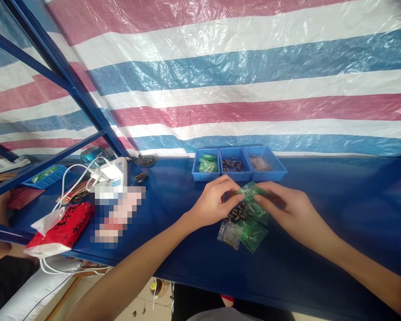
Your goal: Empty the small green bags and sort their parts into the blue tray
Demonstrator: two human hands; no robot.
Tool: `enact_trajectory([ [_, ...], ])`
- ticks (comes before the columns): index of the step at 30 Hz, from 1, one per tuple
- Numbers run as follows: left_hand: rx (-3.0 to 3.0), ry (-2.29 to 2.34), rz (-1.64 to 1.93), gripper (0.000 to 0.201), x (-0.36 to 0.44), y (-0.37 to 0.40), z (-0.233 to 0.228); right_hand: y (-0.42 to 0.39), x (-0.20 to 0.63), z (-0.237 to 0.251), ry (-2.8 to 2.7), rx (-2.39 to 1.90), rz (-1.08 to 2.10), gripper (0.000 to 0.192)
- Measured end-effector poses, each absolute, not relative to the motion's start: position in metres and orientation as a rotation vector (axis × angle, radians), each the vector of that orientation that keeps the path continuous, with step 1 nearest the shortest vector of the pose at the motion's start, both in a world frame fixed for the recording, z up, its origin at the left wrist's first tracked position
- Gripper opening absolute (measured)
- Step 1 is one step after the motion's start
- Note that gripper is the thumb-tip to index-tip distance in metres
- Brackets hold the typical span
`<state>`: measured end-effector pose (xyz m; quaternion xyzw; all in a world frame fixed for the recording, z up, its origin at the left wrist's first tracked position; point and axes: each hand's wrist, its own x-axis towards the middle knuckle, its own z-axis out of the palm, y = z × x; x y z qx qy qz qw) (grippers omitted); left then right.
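Wide blue desk (pixel 321 214) under a striped tarp (pixel 220 67), three blue bins (pixel 239 164) at the far edge, loose green packets (pixel 252 229) just near of the hands. Left hand (pixel 212 203) and right hand (pixel 287 207) both pinched on one small green packet (pixel 250 191), held above the pile. Likely to slip or tear if tugged unevenly

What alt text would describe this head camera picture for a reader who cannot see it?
Two bare hands, left hand and right hand, together pinch a small green packet above a pile of packets on a blue table. Three small blue bins stand behind, before a striped tarp.
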<state>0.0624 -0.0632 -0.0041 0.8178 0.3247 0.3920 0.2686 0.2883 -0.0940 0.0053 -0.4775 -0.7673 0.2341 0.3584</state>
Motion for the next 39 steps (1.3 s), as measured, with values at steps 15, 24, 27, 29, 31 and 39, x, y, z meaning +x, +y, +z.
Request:
enact_trajectory([
  [15, 2.206, 0.891, 0.973, 0.022, 0.0608, -0.0617, 0.0023, -0.0963, 0.2874, 0.0063, -1.962, -1.214, 0.675, 0.023],
  [24, 2.221, 0.863, 1.007, 0.016, 0.06, -0.0625, 0.0008, -0.0943, 0.2887, 0.0035, -2.064, -1.246, 0.523, 0.022],
  [27, 2.22, 0.871, 0.969, 0.019, 0.0605, -0.0636, 0.0001, -0.0935, 0.2884, 0.002, -2.067, -1.254, 0.505, 0.027],
  [29, 2.213, 0.872, 0.955, 0.022, 0.0609, -0.0641, -0.0004, -0.0929, 0.2879, 0.0012, -2.057, -1.26, 0.504, 0.029],
  [31, 2.203, 0.868, 0.958, 0.025, 0.0609, -0.0639, -0.0007, -0.0927, 0.2874, 0.001, -2.045, -1.271, 0.516, 0.03],
  [39, 2.193, 0.871, 0.872, 0.027, 0.0592, -0.059, 0.0015, -0.0979, 0.284, 0.0032, -2.069, -1.249, 0.584, 0.029],
])
